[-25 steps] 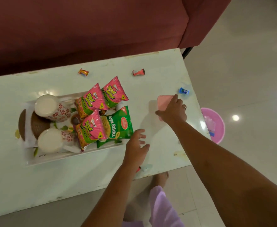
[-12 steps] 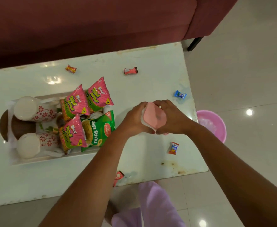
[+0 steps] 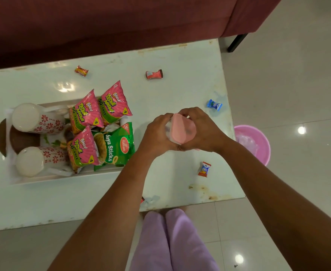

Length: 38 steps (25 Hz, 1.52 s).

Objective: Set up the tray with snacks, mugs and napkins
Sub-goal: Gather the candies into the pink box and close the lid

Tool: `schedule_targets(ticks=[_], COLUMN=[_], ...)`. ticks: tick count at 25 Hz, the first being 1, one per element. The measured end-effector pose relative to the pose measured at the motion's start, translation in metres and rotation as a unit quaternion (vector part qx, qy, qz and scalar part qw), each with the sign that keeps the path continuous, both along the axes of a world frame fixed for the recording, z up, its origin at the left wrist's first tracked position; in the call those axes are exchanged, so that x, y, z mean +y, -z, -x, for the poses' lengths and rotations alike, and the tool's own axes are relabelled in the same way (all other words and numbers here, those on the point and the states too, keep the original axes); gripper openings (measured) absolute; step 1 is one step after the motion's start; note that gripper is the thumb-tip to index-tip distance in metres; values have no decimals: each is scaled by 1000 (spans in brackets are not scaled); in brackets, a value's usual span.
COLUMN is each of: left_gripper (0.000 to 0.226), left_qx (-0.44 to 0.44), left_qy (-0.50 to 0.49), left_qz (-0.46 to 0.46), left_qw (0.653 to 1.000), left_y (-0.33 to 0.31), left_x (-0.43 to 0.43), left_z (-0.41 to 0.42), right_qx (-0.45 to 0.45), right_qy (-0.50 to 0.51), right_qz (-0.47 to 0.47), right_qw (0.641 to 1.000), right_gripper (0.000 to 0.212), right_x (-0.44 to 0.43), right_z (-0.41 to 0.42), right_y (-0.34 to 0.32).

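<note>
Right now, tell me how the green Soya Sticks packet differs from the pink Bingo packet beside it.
The Soya Sticks packet is green with a red logo; the pink Bingo packet has a green band. The Soya Sticks packet is marked 10, the pink Bingo packet 5. Both lie on the tray.

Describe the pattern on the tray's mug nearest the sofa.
The mug is white with red flower motifs; the head view shows it best.

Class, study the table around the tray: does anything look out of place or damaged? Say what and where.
Wrapped sweets lie loose on the table, outside the tray: orange sweet and red sweet near the far edge, blue sweet and orange-blue sweet near the right edge. Brown stains mark the near right corner.
</note>
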<state>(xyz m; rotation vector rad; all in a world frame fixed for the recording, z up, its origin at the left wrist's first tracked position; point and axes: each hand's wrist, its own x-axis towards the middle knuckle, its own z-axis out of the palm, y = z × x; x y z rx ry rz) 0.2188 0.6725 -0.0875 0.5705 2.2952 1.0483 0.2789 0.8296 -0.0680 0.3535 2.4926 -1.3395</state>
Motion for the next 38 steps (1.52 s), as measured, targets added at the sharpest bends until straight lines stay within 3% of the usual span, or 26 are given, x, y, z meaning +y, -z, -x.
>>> schedule_targets(ticks=[3,6,8,9,10,16,23,26,29,33,38], left_gripper=[80,85,88,88,88,89,108,74,43,43,41], left_qx=[-127,-164,-158,-148,-132,-97,-108,-50,27,42,8], left_qy=[-118,-157,-201,-216,-221,-215,-201,-200,-147,-105,-40], left_qz=[-37,-63,-73,-71,-60,7,100,53,78,222,265], left_qw=[984,972,964,962,964,972,969,977,986,969,963], left_y=[7,9,11,13,16,34,27,9,0,8,24], left_x=[-18,-30,-30,-30,-30,-40,-39,-64,-105,-157,-176], left_z=[-8,-21,-30,-32,-33,-39,-64,-96,-135,-161,-156], right_qx=[23,-41,-108,-130,-143,-135,-76,-34,-79,-138,-150], right_qy=[151,213,304,355,387,362,344,376,372,359,322], right_qz=[59,206,356,389,384,65,-128,-176,-176,-194,-248], right_qw=[987,954,877,840,826,920,927,909,908,902,901], right_gripper=[96,64,31,24,22,30,48,32,22,29,17], right_x=[8,24,30,32,34,25,3,-29,-69,-95,-96], right_z=[-4,-1,-6,-10,-15,-29,-59,-86,-114,-124,-113], right_y=[-4,-10,-5,0,6,41,51,41,42,49,48])
